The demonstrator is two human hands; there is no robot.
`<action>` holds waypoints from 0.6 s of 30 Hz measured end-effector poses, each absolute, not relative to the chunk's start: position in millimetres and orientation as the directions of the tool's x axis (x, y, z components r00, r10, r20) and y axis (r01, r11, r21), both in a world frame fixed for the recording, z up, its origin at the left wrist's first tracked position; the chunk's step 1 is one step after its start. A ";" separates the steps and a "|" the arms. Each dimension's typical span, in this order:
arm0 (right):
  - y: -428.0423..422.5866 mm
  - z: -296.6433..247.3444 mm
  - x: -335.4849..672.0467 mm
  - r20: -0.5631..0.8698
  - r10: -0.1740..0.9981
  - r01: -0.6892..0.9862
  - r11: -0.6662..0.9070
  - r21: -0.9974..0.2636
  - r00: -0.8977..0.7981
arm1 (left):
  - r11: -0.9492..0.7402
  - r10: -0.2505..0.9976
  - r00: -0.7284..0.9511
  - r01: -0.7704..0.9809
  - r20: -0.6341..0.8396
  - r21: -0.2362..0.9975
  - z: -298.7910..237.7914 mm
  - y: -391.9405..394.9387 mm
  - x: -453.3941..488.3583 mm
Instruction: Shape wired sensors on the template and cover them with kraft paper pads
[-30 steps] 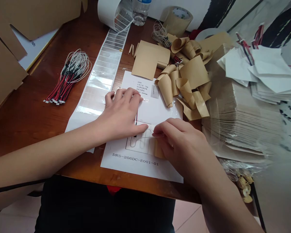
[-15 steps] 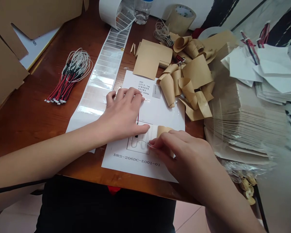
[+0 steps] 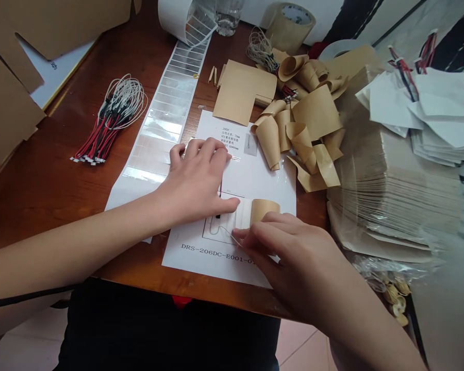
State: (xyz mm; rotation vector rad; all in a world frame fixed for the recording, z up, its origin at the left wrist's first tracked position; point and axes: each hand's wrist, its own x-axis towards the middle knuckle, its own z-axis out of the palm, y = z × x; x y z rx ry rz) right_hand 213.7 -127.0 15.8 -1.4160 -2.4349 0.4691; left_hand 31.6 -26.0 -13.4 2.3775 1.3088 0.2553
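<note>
My left hand [image 3: 195, 180] lies flat with fingers stretched out on a white template sheet [image 3: 255, 178], its thumb pressing a thin wire and a red-black lead onto the printed outline. My right hand [image 3: 290, 252] is pinched on the white wire [image 3: 226, 232] at the lower edge of that outline. A curl of brown backing paper [image 3: 263, 208] with a white strip stands just above my right fingers.
A bundle of red, black and white wires [image 3: 110, 118] lies at the left. A strip of clear labels [image 3: 166, 108] runs from a roll [image 3: 178, 15]. Curled brown paper scraps [image 3: 301, 123] and stacked sheets [image 3: 394, 190] fill the right. Cardboard [image 3: 7, 87] lies far left.
My right hand has slid left and down along the outline, pulling the wire. The brown backing paper has come out from under it and now curls up. My left hand stays put.
</note>
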 end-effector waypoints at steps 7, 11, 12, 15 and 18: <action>-127.6 16.0 213.2 0.061 0.871 0.768 0.461 -0.444 -0.488 | -0.473 0.840 0.542 0.764 -0.039 0.439 -13.7 -25.6 31.9; -126.1 14.6 212.0 0.041 0.870 0.772 0.456 -0.443 -0.491 | -0.468 0.841 0.540 0.763 -0.041 0.447 -13.0 -26.1 32.1; -126.0 14.3 211.6 0.037 0.870 0.773 0.456 -0.441 -0.492 | -0.467 0.842 0.539 0.763 -0.040 0.448 -12.9 -26.2 32.1; -126.4 13.5 210.5 0.021 0.868 0.784 0.458 -0.418 -0.496 | -0.468 0.841 0.539 0.762 -0.038 0.447 -13.1 -26.3 32.2; -128.2 12.3 209.9 0.021 0.858 0.795 0.484 -0.365 -0.513 | -0.473 0.838 0.544 0.761 -0.039 0.443 -14.0 -26.5 31.7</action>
